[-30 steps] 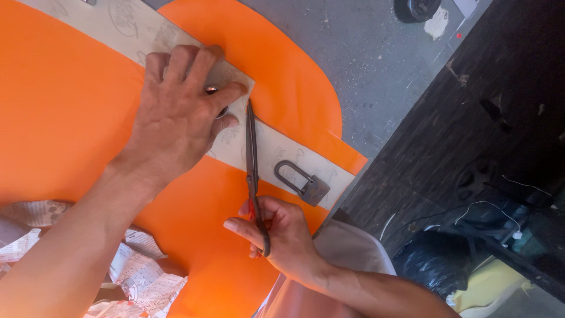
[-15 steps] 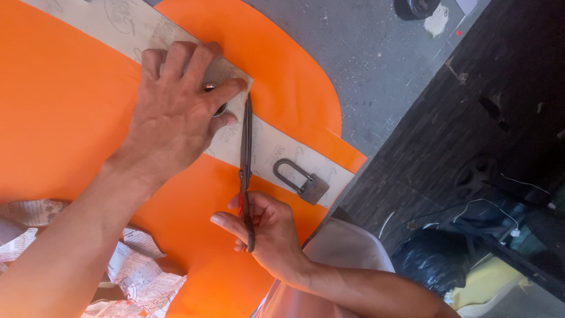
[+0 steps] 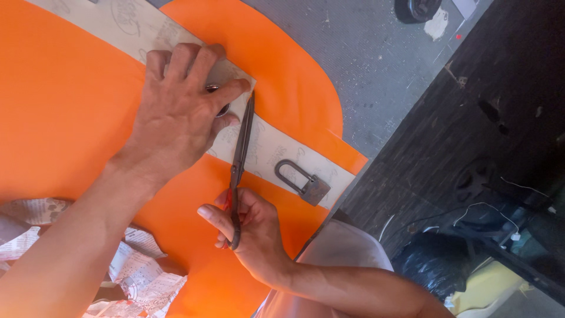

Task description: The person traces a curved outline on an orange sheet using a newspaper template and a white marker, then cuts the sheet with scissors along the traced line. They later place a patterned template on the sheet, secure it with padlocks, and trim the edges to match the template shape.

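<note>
My left hand [image 3: 179, 115] lies flat on a beige patterned strip [image 3: 276, 147] that crosses a large orange sheet [image 3: 65, 106], pressing it down. My right hand [image 3: 247, 232] grips the handles of dark metal scissors [image 3: 240, 156]. Their blades reach across the strip, and the tip sits right beside my left fingertips at the strip's far edge. A metal padlock [image 3: 303, 181] rests on the strip to the right of the blades, near the sheet's edge.
Crumpled newspaper [image 3: 135, 277] lies under the orange sheet at the lower left. Grey speckled floor [image 3: 376, 65] shows beyond the sheet. A dark wooden surface [image 3: 471, 118] with thin wires and a black bag [image 3: 435, 271] is on the right.
My right hand and the scissors have shifted slightly left along the strip, closer to my left hand. The left hand stays pressed in place.
</note>
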